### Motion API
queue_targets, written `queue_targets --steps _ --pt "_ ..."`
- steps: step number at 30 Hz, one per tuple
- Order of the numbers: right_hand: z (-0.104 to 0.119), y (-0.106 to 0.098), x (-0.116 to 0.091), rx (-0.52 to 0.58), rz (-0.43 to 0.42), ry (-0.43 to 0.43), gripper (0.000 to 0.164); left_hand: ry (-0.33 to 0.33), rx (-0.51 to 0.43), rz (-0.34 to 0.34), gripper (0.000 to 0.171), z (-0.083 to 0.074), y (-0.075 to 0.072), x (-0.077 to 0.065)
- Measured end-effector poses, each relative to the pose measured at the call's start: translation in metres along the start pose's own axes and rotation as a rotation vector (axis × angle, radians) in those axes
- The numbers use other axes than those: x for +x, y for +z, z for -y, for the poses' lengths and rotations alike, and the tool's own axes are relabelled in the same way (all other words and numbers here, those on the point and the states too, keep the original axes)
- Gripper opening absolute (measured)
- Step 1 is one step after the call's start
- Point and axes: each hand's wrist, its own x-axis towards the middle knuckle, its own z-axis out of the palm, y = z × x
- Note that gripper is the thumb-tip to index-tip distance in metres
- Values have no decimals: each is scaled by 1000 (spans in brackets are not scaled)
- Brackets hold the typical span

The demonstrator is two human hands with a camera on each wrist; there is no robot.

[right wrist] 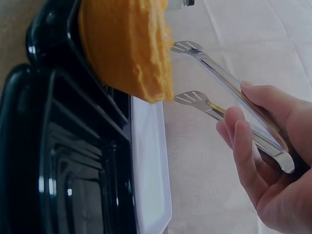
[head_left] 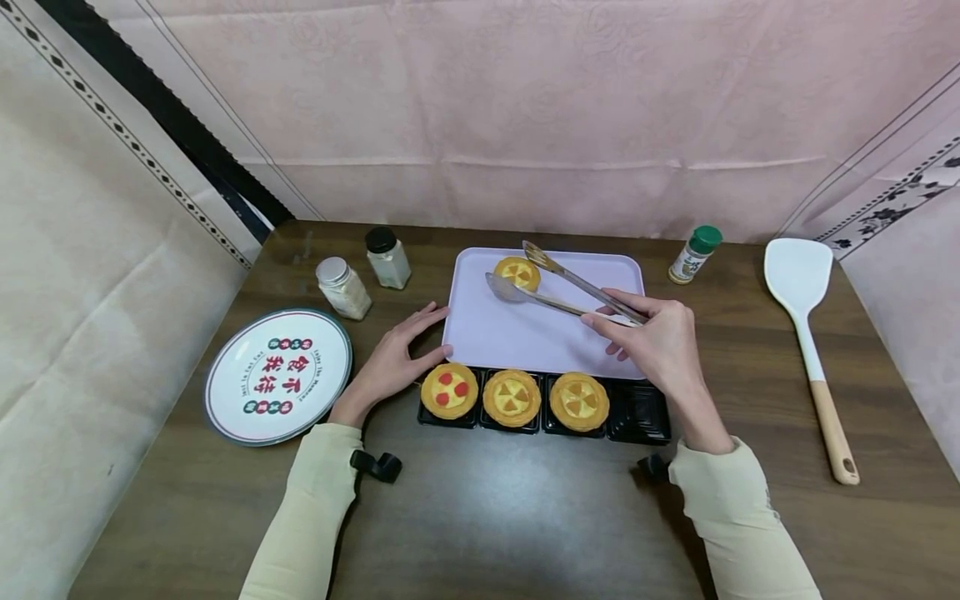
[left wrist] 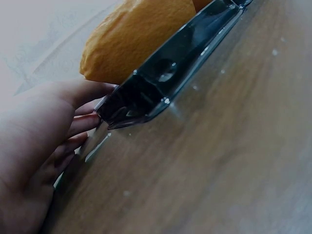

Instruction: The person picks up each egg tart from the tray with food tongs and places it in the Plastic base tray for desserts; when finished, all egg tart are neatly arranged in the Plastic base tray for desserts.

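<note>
My right hand (head_left: 656, 337) holds metal tongs (head_left: 592, 292) between thumb and fingers, and their slotted tips stand apart. One tip lies at the near side of a yellow tart (head_left: 516, 271) on the lavender tray (head_left: 510, 333), the other over its far right. The left hand (head_left: 397, 354) rests with fingers extended at the tray's left edge, its thumb near the front corner. In front lies a black plastic box (head_left: 639, 412) with a row of compartments. From the left, three hold a tart with red dots (head_left: 449, 391) and two tarts with cut patterns (head_left: 512, 398).
Left of the tray stand a white-capped jar (head_left: 345, 289) and a black-capped jar (head_left: 388, 260). A round plate with red lettering (head_left: 277, 375) lies beside the left hand. Toward the right are a green-capped bottle (head_left: 695, 254) and a white spatula (head_left: 802, 283) with a wooden handle.
</note>
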Motion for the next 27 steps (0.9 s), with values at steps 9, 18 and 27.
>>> queue_targets --steps 9,18,27 --pt "-1 2 0 -30 -10 -2 50 5 0 3 62 2 1 0" --pt "-2 2 0 -43 4 -14 47 2 -2 4 62 1 0 0" --pt "-3 3 0 -60 1 -26 46 -4 0 1 62 -1 0 -1"
